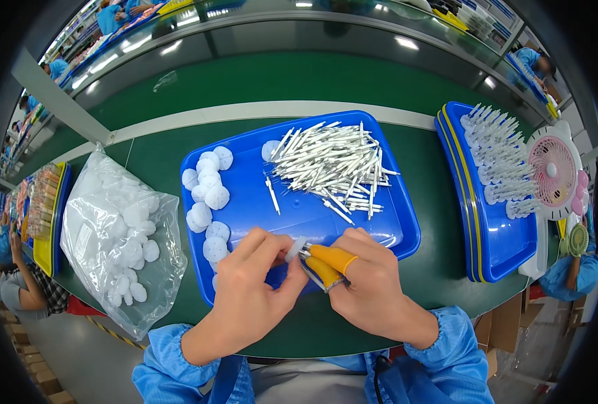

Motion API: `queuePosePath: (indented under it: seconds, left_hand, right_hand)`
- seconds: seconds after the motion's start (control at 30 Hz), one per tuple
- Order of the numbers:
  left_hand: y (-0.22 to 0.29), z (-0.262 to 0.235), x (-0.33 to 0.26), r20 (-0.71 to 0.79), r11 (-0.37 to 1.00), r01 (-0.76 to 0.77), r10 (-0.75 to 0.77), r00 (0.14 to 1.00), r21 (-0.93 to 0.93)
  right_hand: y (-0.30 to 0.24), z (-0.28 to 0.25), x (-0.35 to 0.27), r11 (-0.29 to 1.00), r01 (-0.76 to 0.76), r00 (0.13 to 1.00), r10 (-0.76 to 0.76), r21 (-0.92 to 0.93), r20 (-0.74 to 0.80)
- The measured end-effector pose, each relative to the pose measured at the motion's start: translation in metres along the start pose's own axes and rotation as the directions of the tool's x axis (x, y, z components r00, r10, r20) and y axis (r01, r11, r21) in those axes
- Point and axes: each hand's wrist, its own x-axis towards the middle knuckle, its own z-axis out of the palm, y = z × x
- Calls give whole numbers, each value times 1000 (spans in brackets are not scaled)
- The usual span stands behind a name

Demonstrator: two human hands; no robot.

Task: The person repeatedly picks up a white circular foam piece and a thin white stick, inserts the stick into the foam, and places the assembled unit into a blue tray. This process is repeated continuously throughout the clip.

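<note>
Pinched between the fingers of my left hand (250,279) is a small translucent white disc (295,249). My right hand (376,289) grips pliers with yellow handles (331,259), and their jaws meet the disc's edge. Whether a thin part sits in the jaws is too small to tell. Both hands are over the near edge of a blue tray (414,232). Inside it lies a heap of slim white sticks with thin metal tips (332,161). One stick (272,196) rests apart from the heap. Several white discs (210,178) overlap along the tray's left side.
Left of the tray, a clear plastic bag (120,229) holds more discs. Stacked blue and yellow trays (474,202) stand at right, bearing rows of sticks set into discs (504,158). Beside them is a pink and white fan (553,172). A metal-edged green conveyor (245,77) runs behind.
</note>
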Motion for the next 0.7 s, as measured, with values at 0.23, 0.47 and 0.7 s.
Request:
queuePosePath:
  seconds: [0.23,0.47,0.7]
  left_hand:
    - [2,2,-2,-1,999,15,-15,1000,-33]
    - [7,-9,5,113,837,246,-219,969,-489]
    - [3,-7,4,45,873,97,-86,995,-477]
  right_hand:
    - [0,5,1,998,-49,997,47,-40,-66]
    - [-11,-14,2,1000,-12,984,13,8,-180]
    - [-8,-15,1,998,36,989,-43,-52,-142]
